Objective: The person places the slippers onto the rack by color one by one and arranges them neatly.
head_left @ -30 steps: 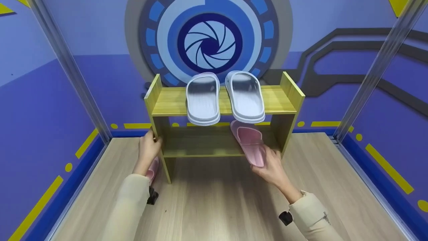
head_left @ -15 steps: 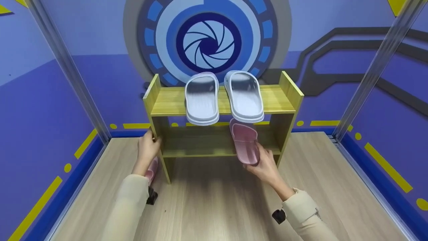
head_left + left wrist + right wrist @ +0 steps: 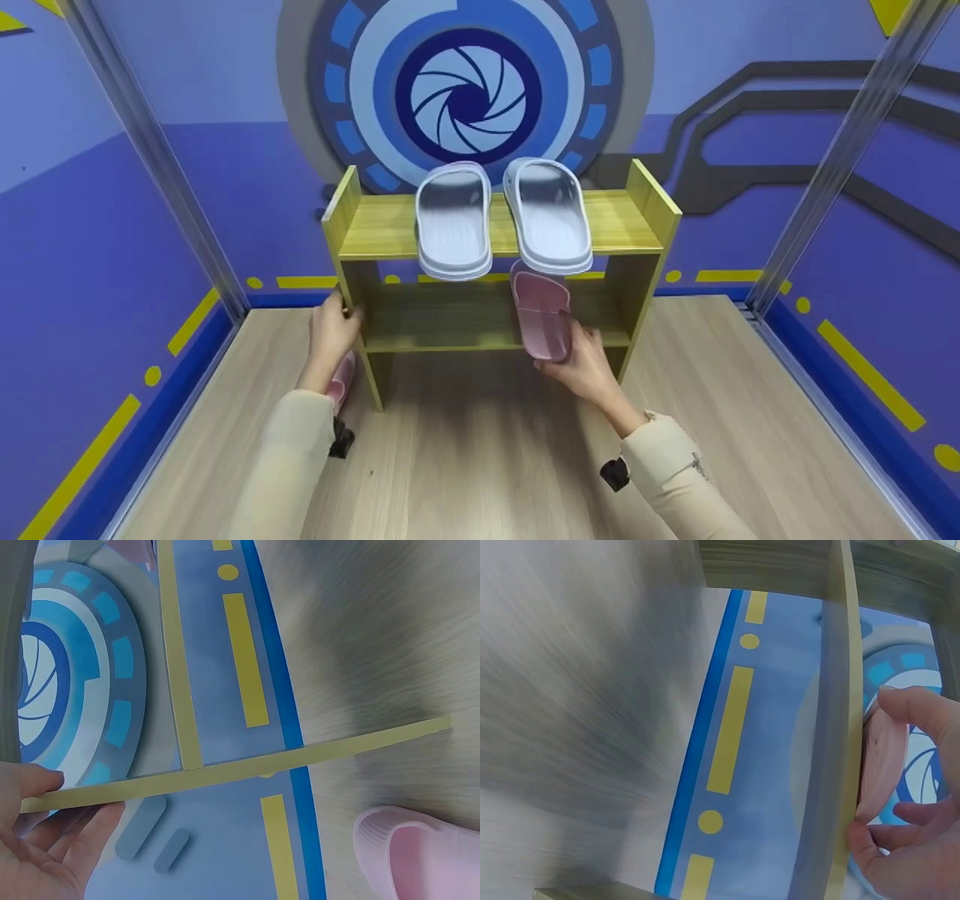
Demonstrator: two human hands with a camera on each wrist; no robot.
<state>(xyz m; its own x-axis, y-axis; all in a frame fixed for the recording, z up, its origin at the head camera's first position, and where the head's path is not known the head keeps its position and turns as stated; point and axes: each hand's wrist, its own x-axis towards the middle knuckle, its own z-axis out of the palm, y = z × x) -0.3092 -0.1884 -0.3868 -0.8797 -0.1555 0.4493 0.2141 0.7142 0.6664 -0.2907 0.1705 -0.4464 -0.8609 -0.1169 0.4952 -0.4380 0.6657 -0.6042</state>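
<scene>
My right hand (image 3: 585,367) holds a pink slipper (image 3: 541,319) by its near end, with the thumb on its right side. The slipper's far end reaches in over the lower shelf of a yellow wooden shoe rack (image 3: 427,330), below the upper shelf. In the right wrist view, the slipper (image 3: 883,765) shows beside the shelf edge, pinched between thumb and fingers. My left hand (image 3: 330,334) grips the rack's left side panel; the left wrist view shows thumb and fingers on either side of the panel edge (image 3: 150,784).
Two pale grey clogs (image 3: 454,225) stand side by side on the upper shelf, their near ends overhanging its front edge. A second pink slipper (image 3: 343,382) lies on the wood-grain table (image 3: 480,465) left of the rack, partly behind my left forearm. Blue-purple walls enclose the table.
My right hand has moved left with the pink slipper and slightly farther into the rack. The slipper has turned from slanting to nearly straight. My left hand keeps its place on the panel.
</scene>
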